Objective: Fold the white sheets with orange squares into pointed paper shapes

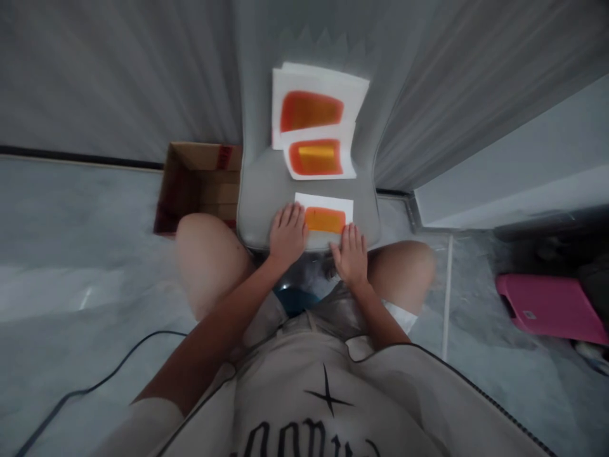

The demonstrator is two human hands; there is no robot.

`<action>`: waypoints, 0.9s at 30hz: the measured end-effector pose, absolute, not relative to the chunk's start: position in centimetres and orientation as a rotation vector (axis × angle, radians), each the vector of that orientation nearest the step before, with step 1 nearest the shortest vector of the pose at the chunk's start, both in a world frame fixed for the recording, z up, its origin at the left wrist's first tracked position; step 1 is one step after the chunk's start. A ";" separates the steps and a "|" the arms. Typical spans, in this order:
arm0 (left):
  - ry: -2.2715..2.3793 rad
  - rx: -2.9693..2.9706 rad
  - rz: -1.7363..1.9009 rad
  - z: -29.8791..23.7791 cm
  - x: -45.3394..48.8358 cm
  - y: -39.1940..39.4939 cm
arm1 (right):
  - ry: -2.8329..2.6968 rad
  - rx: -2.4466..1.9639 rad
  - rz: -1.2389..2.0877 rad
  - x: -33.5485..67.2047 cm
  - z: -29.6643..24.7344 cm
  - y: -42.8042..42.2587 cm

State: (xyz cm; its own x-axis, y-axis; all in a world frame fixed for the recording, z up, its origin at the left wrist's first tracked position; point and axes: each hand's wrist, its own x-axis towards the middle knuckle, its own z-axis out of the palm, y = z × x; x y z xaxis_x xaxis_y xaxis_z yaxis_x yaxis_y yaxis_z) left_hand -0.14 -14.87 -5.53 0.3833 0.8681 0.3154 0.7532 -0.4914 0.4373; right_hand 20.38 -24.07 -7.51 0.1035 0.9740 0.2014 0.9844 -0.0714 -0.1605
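Note:
A small white sheet bearing an orange rectangle [325,220] lies near the front of a grey chair seat [261,219]. Flat on the sheet's left side rests my left hand [288,236], its fingers stretched out. My right hand [353,257] is at the lower right corner, fingers extended and thumb apart; the fingertips touch or nearly touch the sheet. Farther back are larger white sheets [356,105] with a red-orange patch [311,111]. In front of these, a curled white sheet carries a second orange patch [316,157] with a shiny yellow band.
An open cardboard box [209,184] stands on the floor left of the chair. Grey curtains [118,76] hang behind it. A black cable [104,381] runs across the floor at left. A pink plastic object [552,306] lies at far right. My knees flank the seat.

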 end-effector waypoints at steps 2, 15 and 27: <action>1.452 2.421 0.778 -5.9 -0.3 -14.8 | -1.921 -2.122 -0.051 20.2 -7.7 -24.1; 1.018 2.681 0.669 -4.4 2.7 -18.3 | -1.827 -2.058 0.083 19.3 -8.2 -23.7; 1.297 2.668 0.392 -4.1 0.5 -18.9 | -1.768 -2.027 0.122 18.8 -7.6 -23.7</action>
